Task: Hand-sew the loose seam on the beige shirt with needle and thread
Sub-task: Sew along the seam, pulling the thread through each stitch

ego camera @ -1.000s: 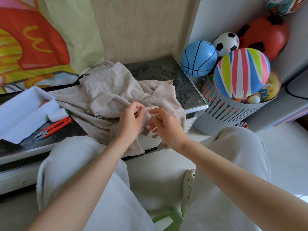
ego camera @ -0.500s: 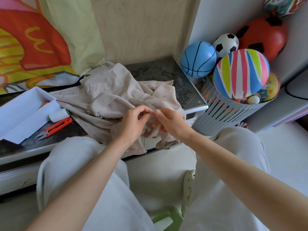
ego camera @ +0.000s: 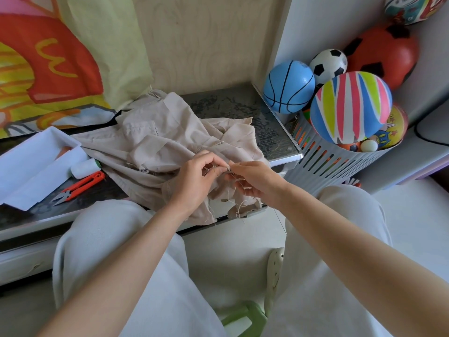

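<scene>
Moved since half a second back: right hand (ego camera: 255,182) has turned and eased off the left hand (ego camera: 194,183), and its thumb and forefinger again meet at the seam.

Head view, item by item.
- Beige shirt (ego camera: 158,147): heaped on the table's (ego camera: 243,108) front half, with its worked edge draped over the near rim.
- Left hand: thumb and fingers pinch a fold of the shirt at the seam.
- Right hand: fingertips are closed on what is judged to be the needle, which is too small to make out. Thread (ego camera: 280,221) trails down from the hand toward the knee.

Risks, as judged.
- Slack thread may loop or knot on the frayed hem.
- The stitch may catch a second layer of the bunched cloth.
- The needle point sits close to the left fingertips.
- The overhanging cloth could slide off the rim.

Surface and room.
- Table: dark and glossy.
- Orange snips (ego camera: 80,186), a white spool (ego camera: 85,167) and a white tray (ego camera: 31,164) lie at the left.
- Slatted basket (ego camera: 323,164) of balls stands at the right, just beside the table.
- Printed cloth (ego camera: 48,59) hangs behind.
- Green stool (ego camera: 245,317) sits below.
</scene>
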{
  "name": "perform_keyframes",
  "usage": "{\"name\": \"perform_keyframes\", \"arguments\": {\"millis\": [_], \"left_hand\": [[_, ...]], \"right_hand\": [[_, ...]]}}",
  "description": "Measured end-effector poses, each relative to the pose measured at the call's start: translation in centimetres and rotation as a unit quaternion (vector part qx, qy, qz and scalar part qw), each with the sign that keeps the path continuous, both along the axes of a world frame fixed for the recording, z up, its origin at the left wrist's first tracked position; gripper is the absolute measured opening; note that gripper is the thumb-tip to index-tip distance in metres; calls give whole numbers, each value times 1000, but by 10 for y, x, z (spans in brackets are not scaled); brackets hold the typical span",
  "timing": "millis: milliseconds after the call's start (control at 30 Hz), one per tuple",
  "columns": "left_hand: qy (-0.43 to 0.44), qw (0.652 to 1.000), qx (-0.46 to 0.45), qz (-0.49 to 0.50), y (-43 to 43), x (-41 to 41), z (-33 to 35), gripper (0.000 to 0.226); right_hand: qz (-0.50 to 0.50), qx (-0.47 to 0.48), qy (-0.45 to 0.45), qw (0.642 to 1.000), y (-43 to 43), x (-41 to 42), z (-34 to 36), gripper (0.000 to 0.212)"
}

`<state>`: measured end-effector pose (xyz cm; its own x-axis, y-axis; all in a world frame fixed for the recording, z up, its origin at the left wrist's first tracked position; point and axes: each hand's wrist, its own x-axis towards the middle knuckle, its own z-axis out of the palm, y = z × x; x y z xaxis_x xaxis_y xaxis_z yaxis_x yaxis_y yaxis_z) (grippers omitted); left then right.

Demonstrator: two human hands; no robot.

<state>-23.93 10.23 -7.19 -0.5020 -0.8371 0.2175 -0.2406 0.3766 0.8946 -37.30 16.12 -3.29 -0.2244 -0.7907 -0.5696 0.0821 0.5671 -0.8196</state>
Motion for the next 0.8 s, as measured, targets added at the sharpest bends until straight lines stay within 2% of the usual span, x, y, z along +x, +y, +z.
{"name": "perform_keyframes", "arguments": {"millis": [133, 333, 600, 800], "left_hand": [[0, 1000, 7, 10, 1, 0, 2, 16], [-7, 999, 33, 19, 3, 2, 3, 13], [0, 999, 27, 21, 6, 4, 6, 14], [25, 999, 18, 9, 7, 5, 10, 11]], "right_hand": [[-18, -11, -44, 999, -1, -3, 0, 22], [14, 3, -4, 1000, 2, -6, -1, 27], [2, 39, -17, 999, 2, -5, 7, 25], [-40, 53, -117, 991, 0, -5, 6, 11]]}}
